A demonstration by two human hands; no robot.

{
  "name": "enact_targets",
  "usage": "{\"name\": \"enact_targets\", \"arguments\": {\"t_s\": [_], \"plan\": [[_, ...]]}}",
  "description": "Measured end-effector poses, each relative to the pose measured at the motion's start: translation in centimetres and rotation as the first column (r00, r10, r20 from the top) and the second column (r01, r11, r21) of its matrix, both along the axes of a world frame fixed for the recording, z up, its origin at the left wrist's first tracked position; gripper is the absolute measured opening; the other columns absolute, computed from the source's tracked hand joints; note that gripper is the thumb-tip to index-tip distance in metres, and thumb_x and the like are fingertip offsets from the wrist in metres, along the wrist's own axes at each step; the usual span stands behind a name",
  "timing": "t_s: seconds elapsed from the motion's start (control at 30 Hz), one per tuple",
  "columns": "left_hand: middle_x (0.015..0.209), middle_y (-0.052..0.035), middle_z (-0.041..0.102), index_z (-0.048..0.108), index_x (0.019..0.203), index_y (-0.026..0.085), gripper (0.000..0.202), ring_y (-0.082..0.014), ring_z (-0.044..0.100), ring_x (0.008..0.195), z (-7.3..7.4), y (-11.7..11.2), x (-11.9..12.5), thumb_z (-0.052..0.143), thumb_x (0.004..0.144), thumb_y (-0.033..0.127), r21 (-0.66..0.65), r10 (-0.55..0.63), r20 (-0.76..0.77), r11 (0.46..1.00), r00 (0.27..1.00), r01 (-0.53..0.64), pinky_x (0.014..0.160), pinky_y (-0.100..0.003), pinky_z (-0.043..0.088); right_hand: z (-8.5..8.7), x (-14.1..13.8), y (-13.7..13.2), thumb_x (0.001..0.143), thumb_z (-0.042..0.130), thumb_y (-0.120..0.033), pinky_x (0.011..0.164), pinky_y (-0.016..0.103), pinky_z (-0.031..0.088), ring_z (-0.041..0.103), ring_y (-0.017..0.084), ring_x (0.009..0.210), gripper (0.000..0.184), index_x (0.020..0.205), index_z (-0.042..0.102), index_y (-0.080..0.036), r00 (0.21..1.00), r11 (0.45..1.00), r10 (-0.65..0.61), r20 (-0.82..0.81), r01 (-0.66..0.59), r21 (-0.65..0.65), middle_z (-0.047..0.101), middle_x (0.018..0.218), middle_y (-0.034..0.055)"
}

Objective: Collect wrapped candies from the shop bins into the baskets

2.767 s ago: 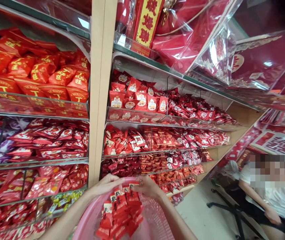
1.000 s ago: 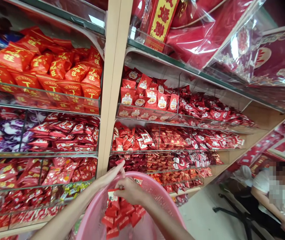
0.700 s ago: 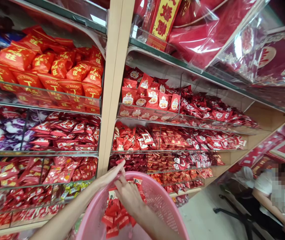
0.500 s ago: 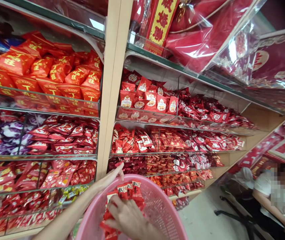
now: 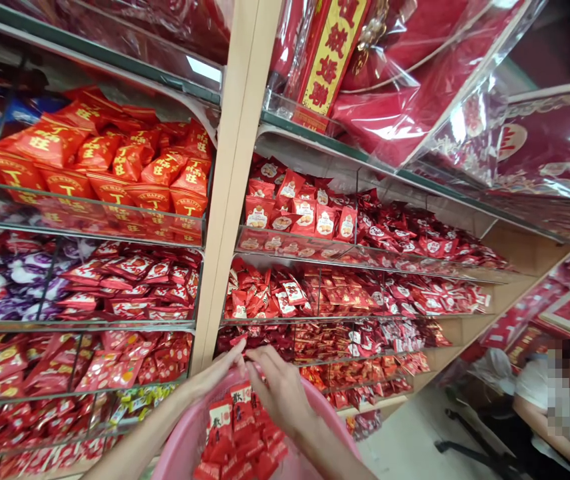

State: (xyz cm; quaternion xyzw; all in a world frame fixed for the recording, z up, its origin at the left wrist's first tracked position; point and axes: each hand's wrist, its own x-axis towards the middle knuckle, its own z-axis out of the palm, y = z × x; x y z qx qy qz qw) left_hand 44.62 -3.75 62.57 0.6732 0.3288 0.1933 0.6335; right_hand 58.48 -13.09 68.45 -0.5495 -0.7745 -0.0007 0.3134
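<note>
Here, at the bottom centre of the frame, a pink basket [image 5: 179, 448] holds a heap of small red packets [image 5: 237, 430] printed with white labels and dark characters. The left hand [image 5: 215, 375] comes in from the lower left with its fingers stretched out along the basket's far rim. Its thumb is hidden, so I cannot tell whether it grips the rim or only rests there. The right hand [image 5: 279, 392] comes in from the lower right with its back to the camera. Its fingers are spread and lightly curved over the top of the packets, and its fingertips nearly meet those of the left hand. Its palm side is hidden, so I cannot tell whether it holds a packet.

Behind the hands a beige upright post [image 5: 232, 173] divides glass-fronted shelves [image 5: 115, 230] filled with red sweet packets. Orange-red bags [image 5: 115, 167] sit in the upper left, and purple packets [image 5: 25, 273] lie at the left edge. A red-and-gold banner [image 5: 333, 57] hangs at the top centre. In the lower right corner a seated person [image 5: 549, 413] is partly in view.
</note>
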Motion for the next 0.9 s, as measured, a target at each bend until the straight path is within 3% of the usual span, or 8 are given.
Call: {"name": "enact_targets", "arguments": {"t_s": [0.07,0.17,0.27,0.4,0.53,0.67,0.8,0.9], "plan": [[0.075,0.0008,0.06,0.058,0.062,0.019,0.063,-0.0184,0.05,0.081,-0.1,0.1,0.0,0.022,0.079,0.068,0.019,0.055,0.033,0.998,0.998,-0.056,0.083,-0.031,0.034,1.8,0.3,1.9,0.091,0.032,-0.026,0.071,0.022,0.044,0.057,0.012,0.08,0.03,0.112,0.054,-0.02,0.999,0.999,-0.031,-0.014,0.032,0.035,0.06,0.098,0.0065],[0.069,0.0013,0.057,0.057,0.058,0.019,0.061,-0.0181,0.048,0.078,-0.2,0.2,0.0,0.023,0.08,0.065,0.027,0.07,0.031,0.997,0.997,-0.07,0.085,-0.032,0.033,4.8,0.1,5.9,0.089,0.033,-0.018,0.079,0.026,0.041,0.051,0.014,0.087,0.03,0.105,0.059,-0.02,0.988,0.998,0.031,0.148,-0.039,0.048,0.058,0.096,0.0056],[0.064,0.0015,0.055,0.057,0.058,0.019,0.061,-0.0176,0.048,0.074,0.0,0.1,-0.2,0.024,0.081,0.065,0.002,0.071,0.022,0.997,0.997,-0.071,0.083,-0.031,0.034,7.3,-0.7,10.1,0.082,0.042,-0.01,0.082,0.031,0.038,0.046,0.018,0.095,0.03,0.096,0.064,-0.025,0.895,0.983,0.18,0.408,-0.152,-0.099,0.055,0.098,0.0041],[0.063,0.0016,0.055,0.056,0.055,0.019,0.063,-0.0173,0.048,0.071,0.8,-0.2,-0.7,0.023,0.079,0.067,-0.021,0.081,0.016,0.997,0.997,-0.081,0.079,-0.029,0.035,8.7,-2.0,13.5,0.077,0.049,-0.008,0.083,0.036,0.037,0.044,0.021,0.101,0.028,0.092,0.067,-0.025,0.757,0.956,0.25,0.604,-0.096,-0.276,0.051,0.109,0.0064],[0.061,0.0017,0.055,0.056,0.054,0.02,0.064,-0.0173,0.048,0.067,1.3,-0.4,-0.9,0.021,0.078,0.069,-0.035,0.1,-0.013,0.994,0.995,-0.101,0.074,-0.028,0.036,8.2,-2.6,14.1,0.08,0.047,-0.008,0.085,0.039,0.036,0.039,0.025,0.112,0.028,0.096,0.066,-0.021,0.643,0.967,0.226,0.732,-0.057,-0.248,0.048,0.118,0.0112],[0.062,0.0008,0.056,0.055,0.054,0.02,0.065,-0.0178,0.049,0.069,0.9,-0.3,-0.8,0.02,0.079,0.068,-0.03,0.1,-0.005,0.995,0.995,-0.1,0.074,-0.027,0.037,7.6,-2.1,13.9,0.084,0.044,-0.013,0.083,0.038,0.036,0.04,0.025,0.112,0.023,0.094,0.064,-0.017,0.565,0.982,0.18,0.805,-0.154,-0.112,0.052,0.114,0.012],[0.063,0.0004,0.056,0.055,0.053,0.02,0.066,-0.0181,0.049,0.07,0.4,0.0,-0.7,0.019,0.077,0.07,-0.012,0.099,-0.004,0.995,0.995,-0.1,0.074,-0.026,0.037,8.4,-1.0,13.6,0.088,0.038,-0.017,0.079,0.034,0.037,0.043,0.023,0.103,0.024,0.093,0.061,-0.016,0.555,0.972,0.109,0.824,-0.232,0.027,0.054,0.11,0.0103],[0.061,0.0007,0.054,0.053,0.052,0.021,0.067,-0.0179,0.048,0.069,0.4,0.1,-0.6,0.017,0.076,0.072,0.025,0.089,-0.042,0.996,0.995,-0.088,0.072,-0.026,0.037,9.9,0.1,12.2,0.087,0.041,-0.018,0.077,0.034,0.037,0.045,0.021,0.096,0.019,0.09,0.059,-0.015,0.61,0.967,0.071,0.789,-0.235,0.094,0.054,0.107,0.0099]]}}
